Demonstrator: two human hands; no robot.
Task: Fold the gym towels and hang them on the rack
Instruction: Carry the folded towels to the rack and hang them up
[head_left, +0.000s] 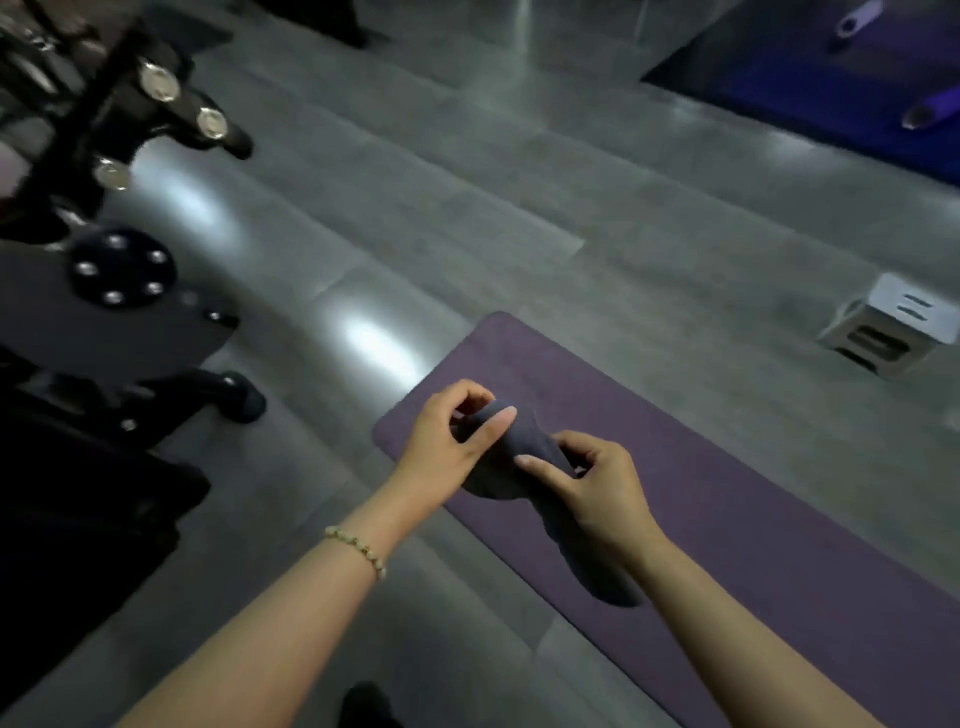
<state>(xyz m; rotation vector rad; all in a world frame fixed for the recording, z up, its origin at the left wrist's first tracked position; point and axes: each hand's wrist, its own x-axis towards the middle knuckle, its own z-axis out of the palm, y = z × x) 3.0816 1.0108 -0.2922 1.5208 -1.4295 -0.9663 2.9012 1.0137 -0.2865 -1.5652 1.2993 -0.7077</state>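
The dark towel (530, 447) hangs bunched above the near corner of the purple mat (727, 493). The left hand (447, 441) pinches its upper end and the right hand (597, 483) curls round it just below. Glossy grey floor (467, 208) lies open toward 12 o'clock, with a black machine (104, 286) at 9 and a white box (893, 327) at 3.

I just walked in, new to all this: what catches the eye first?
In the middle, the left hand and right hand both pinch a bunched dark grey towel above a purple mat on the floor. A beaded bracelet circles the left wrist, and black gym equipment with shiny bolts looms at the left.
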